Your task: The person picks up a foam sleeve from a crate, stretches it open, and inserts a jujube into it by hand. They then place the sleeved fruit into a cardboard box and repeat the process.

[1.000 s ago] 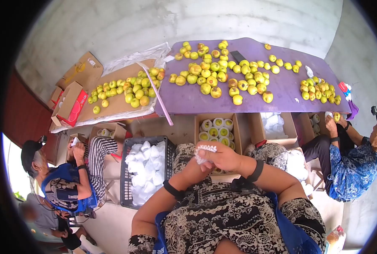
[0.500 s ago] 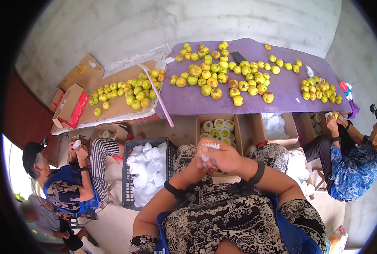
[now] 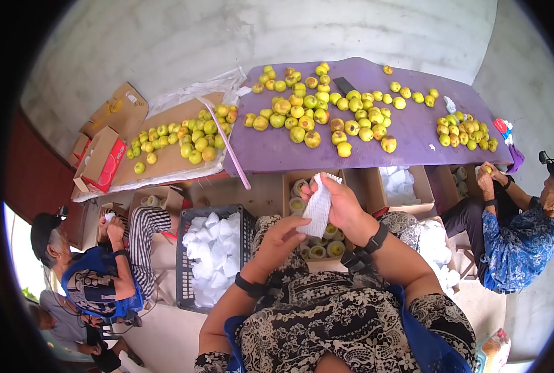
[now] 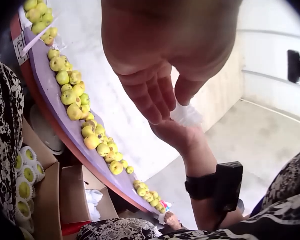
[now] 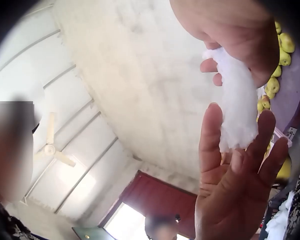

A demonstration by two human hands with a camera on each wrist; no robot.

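Right hand is gripping a white foam sleeve; left hand is opening at its lower end.
Sleeve is looking soft, ribbed, tubular, frilly-edged, hanging over the cardboard box of wrapped apples; left wrist view is mostly hiding it, right wrist view is showing left fingers extending.

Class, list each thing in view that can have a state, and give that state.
Left hand: open
Right hand: gripping the foam sleeve
Foam sleeve: no apple visible inside
Black crate: open, holding white sleeves
Cardboard box: open, holding wrapped apples
Loose apples: unwrapped
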